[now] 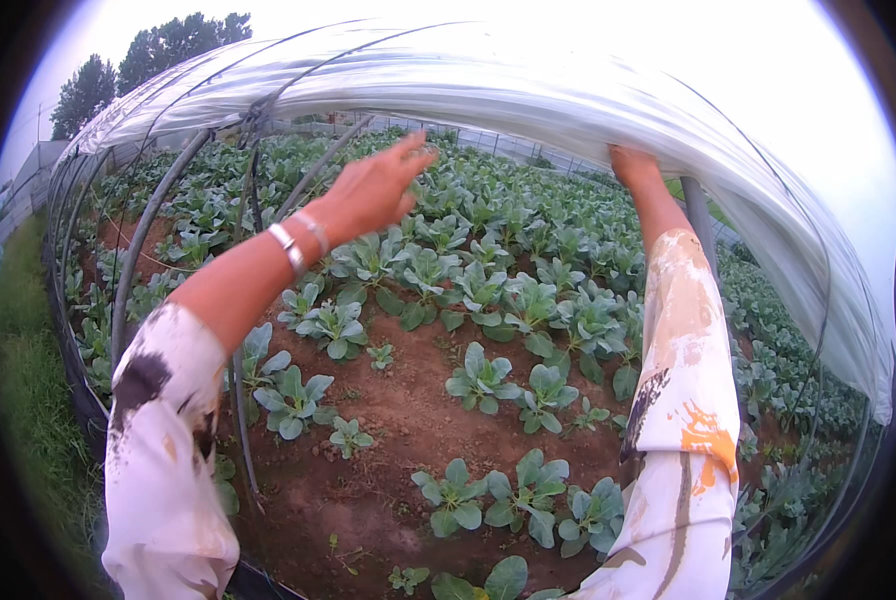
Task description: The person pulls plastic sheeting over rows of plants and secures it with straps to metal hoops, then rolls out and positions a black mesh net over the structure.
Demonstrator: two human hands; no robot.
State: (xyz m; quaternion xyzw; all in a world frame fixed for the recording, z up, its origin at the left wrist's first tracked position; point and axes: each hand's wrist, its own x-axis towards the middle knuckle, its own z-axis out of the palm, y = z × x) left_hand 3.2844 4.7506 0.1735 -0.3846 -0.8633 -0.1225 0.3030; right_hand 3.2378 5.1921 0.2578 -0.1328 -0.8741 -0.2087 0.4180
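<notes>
Rolled-up clear plastic greenhouse film (pixel 493 94) spans the upper view in a long, bunched band. My right hand (pixel 635 163) is raised to its lower edge and closed on it; the fingertips are hidden by the film. My left hand (pixel 384 182), slightly blurred, hangs in the air below the film with fingers apart and nothing in it. A silver bracelet (pixel 288 247) circles the left wrist. Beyond and beneath both arms grow rows of leafy brassica plants (pixel 482 379) in reddish-brown soil (pixel 388 480).
Curved metal hoop tubes (pixel 146 232) rise at the left, with cords tied near the film. Another grey tube (pixel 697 214) stands just behind my right forearm. Thin cords (pixel 823 247) cross the film at right. Grass (pixel 35 360) borders the left side; trees (pixel 182 45) stand far back.
</notes>
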